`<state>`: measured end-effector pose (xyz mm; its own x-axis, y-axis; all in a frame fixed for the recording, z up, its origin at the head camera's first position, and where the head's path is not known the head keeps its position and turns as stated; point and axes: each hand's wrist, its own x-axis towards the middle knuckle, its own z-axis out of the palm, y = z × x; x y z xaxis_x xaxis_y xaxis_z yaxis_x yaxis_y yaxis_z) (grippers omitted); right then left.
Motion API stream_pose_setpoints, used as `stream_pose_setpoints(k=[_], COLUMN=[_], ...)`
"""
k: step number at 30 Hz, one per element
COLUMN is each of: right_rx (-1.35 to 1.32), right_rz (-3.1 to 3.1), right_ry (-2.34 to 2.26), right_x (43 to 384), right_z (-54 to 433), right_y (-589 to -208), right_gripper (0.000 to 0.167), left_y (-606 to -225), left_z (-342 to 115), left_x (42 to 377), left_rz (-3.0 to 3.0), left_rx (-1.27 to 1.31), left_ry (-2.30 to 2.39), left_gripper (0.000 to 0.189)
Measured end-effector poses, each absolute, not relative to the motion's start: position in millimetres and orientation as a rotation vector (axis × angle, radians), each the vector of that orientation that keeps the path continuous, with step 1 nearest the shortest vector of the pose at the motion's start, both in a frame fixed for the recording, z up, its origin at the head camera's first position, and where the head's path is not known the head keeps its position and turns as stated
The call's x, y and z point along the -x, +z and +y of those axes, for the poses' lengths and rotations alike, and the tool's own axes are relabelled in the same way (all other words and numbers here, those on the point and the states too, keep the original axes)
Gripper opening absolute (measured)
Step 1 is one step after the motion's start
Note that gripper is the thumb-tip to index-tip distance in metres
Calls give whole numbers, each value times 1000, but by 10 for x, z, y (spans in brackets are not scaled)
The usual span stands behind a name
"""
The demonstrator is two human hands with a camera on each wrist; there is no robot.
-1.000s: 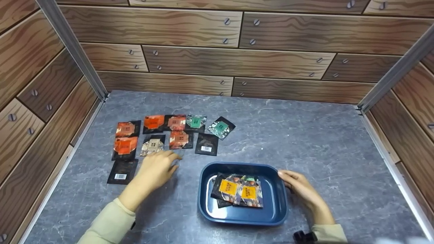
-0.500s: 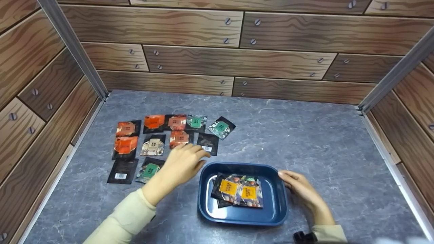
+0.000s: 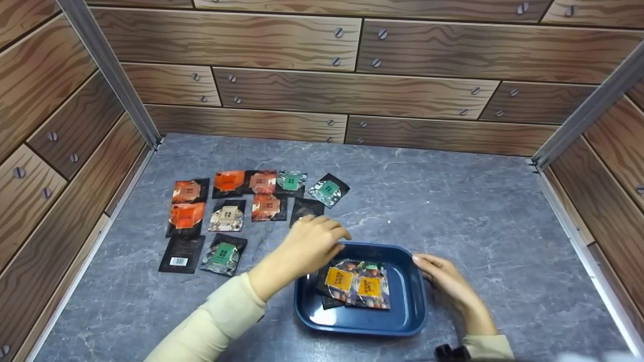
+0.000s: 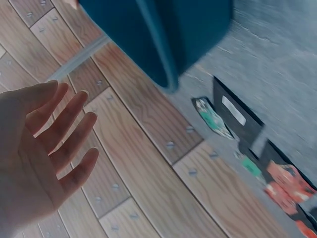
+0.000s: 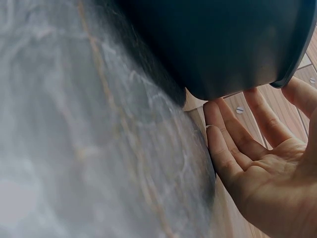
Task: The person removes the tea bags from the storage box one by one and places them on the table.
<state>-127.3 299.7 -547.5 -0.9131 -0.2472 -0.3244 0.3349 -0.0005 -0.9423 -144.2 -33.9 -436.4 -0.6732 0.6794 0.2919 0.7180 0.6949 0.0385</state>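
My left hand (image 3: 312, 244) hovers over the far left corner of a blue tray (image 3: 367, 329). Nothing is in its loosely bent fingers in the left wrist view, where the tray (image 4: 198, 39) hangs above and to the right. Two packets with orange labels (image 3: 369, 287) lie overlapped inside the tray, on a black one (image 3: 331, 302). At the tray's far right corner, my right hand (image 3: 450, 281) touches the rim; in the right wrist view its fairly straight fingers (image 5: 230, 161) touch the outer wall. A black packet (image 3: 307, 206) lies just beyond my left hand, partly hidden by it.
Several flat packets lie left of the tray: red-orange ones (image 3: 186, 216), a beige one (image 3: 226, 215), a green-labelled one (image 3: 221, 255) and a black one with a barcode (image 3: 182, 254). Another green-labelled packet (image 3: 328, 190) lies farther back. Wood-patterned walls (image 3: 302, 90) enclose the grey tabletop (image 3: 478, 211).
My left hand has moved right, from the packets to above the tray's corner, uncovering the green-labelled packet at the front left. The right hand and tray stay where they were.
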Motion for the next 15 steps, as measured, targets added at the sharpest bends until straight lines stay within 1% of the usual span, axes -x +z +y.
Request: stream_pose_setpoints(k=[4, 6, 8, 11, 13, 15], right_rx=[-70, -69, -81, -70, -63, -53], right_rz=[1925, 1939, 1941, 1940, 1915, 1896], right_ry=[-1941, -1936, -1940, -1953, -1967, -1977], right_x=[1270, 1272, 1278, 1289, 1292, 1288], right_z=[3001, 3001, 2999, 2999, 3004, 3008], right_y=[-5470, -5472, -5476, -5482, -5479, -5475], right_gripper=[39, 41, 40, 32, 27, 25], left_y=[-4365, -4378, -4399, -4433, -4462, -4492], left_z=[-189, -118, -56, 13, 48, 81], left_x=[1420, 1406, 1395, 1381, 1365, 1346], left_rz=[-2658, -2673, -2716, -2821, -2896, -2977], left_rx=[1180, 1218, 1247, 1270, 1264, 1249], left_ry=[-198, -192, -191, -169, -132, -64], left_gripper=[21, 22, 23, 23, 20, 22])
